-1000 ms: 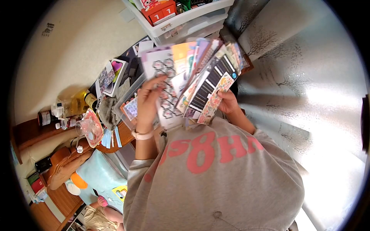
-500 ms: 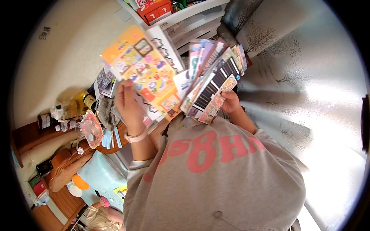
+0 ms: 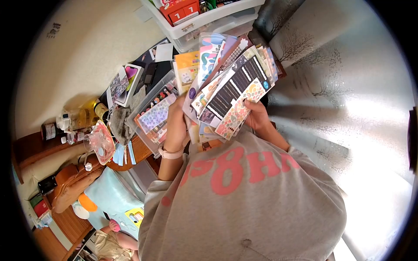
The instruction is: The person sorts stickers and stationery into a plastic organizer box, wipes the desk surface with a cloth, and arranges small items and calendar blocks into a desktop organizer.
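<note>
A fanned bundle of sticker sheets (image 3: 237, 89) is spread in front of my chest. My right hand (image 3: 258, 116) is closed on its right side, the thumb over a sheet with pink and green floral shapes (image 3: 240, 108). My left hand (image 3: 176, 126) is closed at the bundle's left edge, its fingers partly hidden behind the sheets. An orange sticker sheet (image 3: 186, 65) shows behind the bundle on that side. Just left of my left hand is a clear plastic box (image 3: 143, 95) with more sheets inside, a purple-dotted sheet (image 3: 155, 115) among them.
White drawers (image 3: 213, 19) stand at the top with a red calendar box (image 3: 183, 12). A white box (image 3: 124, 85), a grey cloth (image 3: 121, 124) and bottles (image 3: 76, 122) are at left. A silvery curtain (image 3: 331, 100) hangs on the right. Another person's leg (image 3: 127, 240) shows lower left.
My left hand has moved right with the orange sheet, which now lies behind the fanned bundle. The plastic box it covered has come into view. My right hand stays nearly in place.
</note>
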Demonstrator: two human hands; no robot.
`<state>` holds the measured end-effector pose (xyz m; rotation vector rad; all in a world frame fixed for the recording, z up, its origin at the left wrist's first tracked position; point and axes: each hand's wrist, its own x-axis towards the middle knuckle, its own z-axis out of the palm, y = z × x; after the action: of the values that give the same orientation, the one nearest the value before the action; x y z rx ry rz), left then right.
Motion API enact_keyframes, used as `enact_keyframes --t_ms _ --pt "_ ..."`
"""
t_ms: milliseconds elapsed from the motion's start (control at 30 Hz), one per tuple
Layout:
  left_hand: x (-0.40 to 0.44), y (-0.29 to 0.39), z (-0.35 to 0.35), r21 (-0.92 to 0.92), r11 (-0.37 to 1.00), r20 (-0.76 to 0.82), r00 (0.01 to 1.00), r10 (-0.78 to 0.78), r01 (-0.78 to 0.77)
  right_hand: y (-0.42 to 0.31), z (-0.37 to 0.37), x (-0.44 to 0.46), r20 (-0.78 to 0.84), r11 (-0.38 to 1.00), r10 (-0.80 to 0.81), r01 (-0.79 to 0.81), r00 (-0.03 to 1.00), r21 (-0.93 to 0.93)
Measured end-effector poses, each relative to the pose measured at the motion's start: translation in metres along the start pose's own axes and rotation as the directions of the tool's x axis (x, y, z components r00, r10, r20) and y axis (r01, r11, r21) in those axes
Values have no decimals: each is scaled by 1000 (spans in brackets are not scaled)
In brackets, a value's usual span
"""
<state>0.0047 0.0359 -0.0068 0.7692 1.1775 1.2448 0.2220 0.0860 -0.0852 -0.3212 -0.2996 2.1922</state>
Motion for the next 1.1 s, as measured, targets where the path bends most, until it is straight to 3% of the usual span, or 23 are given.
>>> enact_keyframes --t_ms 67,100,200,267,333,367,400,500,533,600,700,800,867,1000,1100 --pt "-4 -6 0 -340 925 106 971 215 -168 3 -1 -1 -12 998 21 -21 1000 65" --pt "-3 0 7 -164 961 71 969 237 -223 3 -2 -1 -19 997 19 -17 1000 80" --pt "-8 3 -3 -89 986 146 978 150 -138 3 -1 -2 -28 994 21 -18 999 109" --pt "-3 -2 -12 -27 992 23 992 124 -123 2 -2 -2 -26 992 26 -23 999 123" --pt "-1 12 -26 199 977 -106 993 -58 78 2 -7 0 -55 997 -14 18 998 74" --pt "-1 10 -16 89 991 -263 957 122 -101 -1 -11 1 -52 997 -15 19 999 76" --pt "1 22 -8 50 996 -434 896 91 -77 -5 -15 2 -37 996 10 -7 999 94" --pt "10 20 -25 31 981 -432 882 187 -193 -12 -13 4 19 996 56 -57 998 68" --pt "9 18 -27 34 980 -435 880 189 -194 -14 -10 4 55 997 73 -74 996 21" --pt "8 18 -29 34 998 -350 935 55 -46 -10 -12 5 57 995 91 -88 994 -55" --pt "16 12 -19 2 991 -266 955 128 -132 -6 13 13 37 977 190 -186 981 -100" --pt "17 21 2 77 985 -297 940 170 -154 -9 13 13 -43 969 169 -174 985 -177" --pt "17 16 -12 138 988 -198 976 95 -68 -10 11 10 -70 969 139 -150 988 -195" --pt "23 8 -31 49 996 -212 974 78 -69 -15 4 8 -169 973 45 -82 985 -216" --pt "26 15 -43 -21 975 -197 957 215 -223 -21 1 6 -170 974 18 -56 985 -218"
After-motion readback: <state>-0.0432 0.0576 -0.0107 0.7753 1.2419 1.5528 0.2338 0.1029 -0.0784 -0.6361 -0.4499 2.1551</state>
